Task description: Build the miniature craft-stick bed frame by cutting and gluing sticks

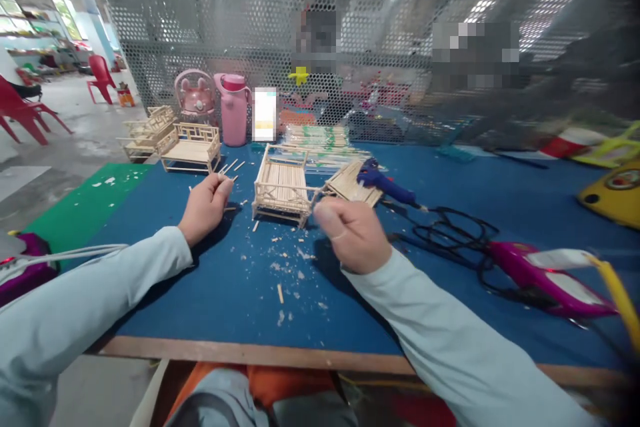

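Left hand (pixel 204 205) pinches thin sticks (pixel 226 177), right hand (pixel 350 230) curls shut beside the light, brittle-looking bamboo frame (pixel 280 188), best gripped by its corner posts.

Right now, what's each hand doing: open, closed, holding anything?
Left hand: closed, pinching thin wooden sticks.
Right hand: closed, fingertips pinching a thin stick by the miniature wooden bed.
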Available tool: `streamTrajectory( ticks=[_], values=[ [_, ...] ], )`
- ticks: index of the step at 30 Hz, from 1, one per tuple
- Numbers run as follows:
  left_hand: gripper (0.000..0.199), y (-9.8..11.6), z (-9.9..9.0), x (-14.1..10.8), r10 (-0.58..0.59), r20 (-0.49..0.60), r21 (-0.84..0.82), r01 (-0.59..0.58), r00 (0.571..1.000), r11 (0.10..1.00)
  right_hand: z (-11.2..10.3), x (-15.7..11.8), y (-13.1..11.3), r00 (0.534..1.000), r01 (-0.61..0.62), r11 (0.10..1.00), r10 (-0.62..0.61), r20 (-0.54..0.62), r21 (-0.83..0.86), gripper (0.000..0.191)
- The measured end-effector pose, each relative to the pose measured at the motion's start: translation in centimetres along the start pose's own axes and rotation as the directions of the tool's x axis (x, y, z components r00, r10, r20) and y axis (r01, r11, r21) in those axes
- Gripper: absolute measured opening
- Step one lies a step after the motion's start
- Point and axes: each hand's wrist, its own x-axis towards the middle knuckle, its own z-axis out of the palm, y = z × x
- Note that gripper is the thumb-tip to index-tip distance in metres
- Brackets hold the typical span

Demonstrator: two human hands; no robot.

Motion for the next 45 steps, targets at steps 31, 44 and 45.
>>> streamTrajectory(
  ticks=[31,44,45],
  values=[
    [0.013,0.7,-0.1,-1.2,0.260,0.229,0.066,-0.282,0.938,0.957,1.9,-1.2,0.5,0.818,-0.079,0.996,0.089,0.568,-0.043,0.008],
    [0.037,0.9,0.2,-1.4,0.303,0.012,0.035,-0.303,0.953,0.952,-1.2,-0.2,0.1,0.973,-0.147,0.987,0.134,0.187,0.060,0.012],
    [0.039,1.2,0.3,-1.1,0.328,-0.041,0.030,-0.327,0.944,0.945,-2.0,0.1,0.1,0.982,-0.156,0.986,0.150,0.118,0.052,0.013]
  ],
)
